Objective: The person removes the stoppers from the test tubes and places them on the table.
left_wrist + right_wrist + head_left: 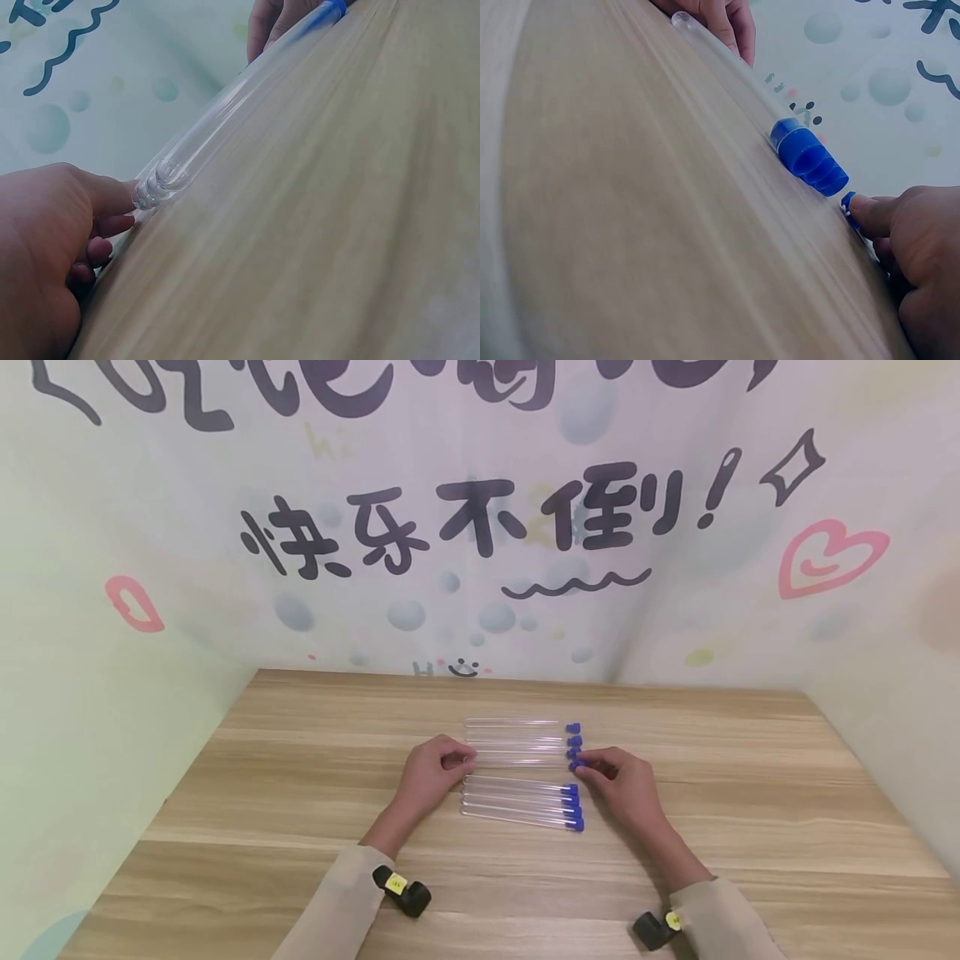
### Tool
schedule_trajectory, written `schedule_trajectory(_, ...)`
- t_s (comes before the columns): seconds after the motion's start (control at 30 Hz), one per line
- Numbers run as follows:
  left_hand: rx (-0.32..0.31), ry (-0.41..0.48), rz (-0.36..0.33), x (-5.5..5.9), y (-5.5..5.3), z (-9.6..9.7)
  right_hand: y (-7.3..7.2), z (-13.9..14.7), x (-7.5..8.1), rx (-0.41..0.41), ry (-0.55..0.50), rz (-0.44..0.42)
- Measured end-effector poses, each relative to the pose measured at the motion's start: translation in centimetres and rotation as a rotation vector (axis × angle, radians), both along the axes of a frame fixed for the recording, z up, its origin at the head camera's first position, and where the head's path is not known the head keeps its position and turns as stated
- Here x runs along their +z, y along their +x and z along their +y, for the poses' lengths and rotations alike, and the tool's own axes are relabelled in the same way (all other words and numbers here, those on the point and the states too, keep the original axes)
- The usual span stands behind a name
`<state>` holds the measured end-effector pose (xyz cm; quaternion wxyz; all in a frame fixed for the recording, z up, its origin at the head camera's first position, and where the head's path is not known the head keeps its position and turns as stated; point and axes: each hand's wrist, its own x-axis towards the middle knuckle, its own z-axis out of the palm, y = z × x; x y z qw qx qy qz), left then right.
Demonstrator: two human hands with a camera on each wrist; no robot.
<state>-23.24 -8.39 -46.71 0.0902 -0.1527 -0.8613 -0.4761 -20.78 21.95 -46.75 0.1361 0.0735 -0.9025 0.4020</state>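
Note:
My left hand (pixel 435 770) pinches the rounded left end of a clear test tube (pixel 517 763), the nearest of several uncapped tubes lying side by side. At that tube's other end, my right hand (pixel 624 781) pinches a blue cap (pixel 576 765) between thumb and fingers. Whether this cap touches the tube's mouth, I cannot tell. More loose blue caps (pixel 573 741) lie in a column just beyond, each by a tube's right end. Closer to me lies a group of capped tubes (pixel 513 802), their blue caps (pixel 799 146) large in the right wrist view.
Everything lies on a wood-grain table (pixel 285 793). A pale printed cloth (pixel 375 602) with dark lettering hangs behind its far edge and along the sides. Small black cameras (pixel 411 897) are strapped at both wrists.

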Motion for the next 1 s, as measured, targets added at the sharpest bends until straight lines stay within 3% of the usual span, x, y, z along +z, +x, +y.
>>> schedule_trajectory(0.33, -0.003, -0.030, 0.006, -0.12, -0.09, -0.02, 0.00, 0.04, -0.01, -0.003, -0.021, -0.030)
schedule_trajectory(1.0, 0.001, -0.028, 0.015, -0.06, 0.05, -0.07, 0.00, -0.01, 0.10, -0.002, -0.034, 0.003)
